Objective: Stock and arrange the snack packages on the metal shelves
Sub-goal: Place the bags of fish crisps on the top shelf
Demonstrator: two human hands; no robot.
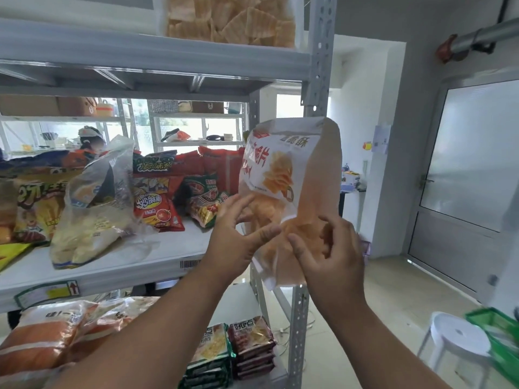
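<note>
I hold a large white and orange chip bag (283, 169) upright in the air, in front of the right post (317, 66) of the metal shelves. My left hand (238, 237) pinches its lower left edge, with the thumb across the front. My right hand (331, 254) grips the bag's lower right part with curled fingers. The middle shelf (112, 270) carries a clear bag of yellow snacks (90, 226), a red packet (157, 209) and several other snack bags further back.
A clear bag of ridged crisps (230, 21) sits on the top shelf. Orange bags (50, 332) and stacks of small packs (252, 346) lie on the bottom shelf. A white stool (457, 338) and green basket (500, 341) stand at the right, before a glass door (471, 164).
</note>
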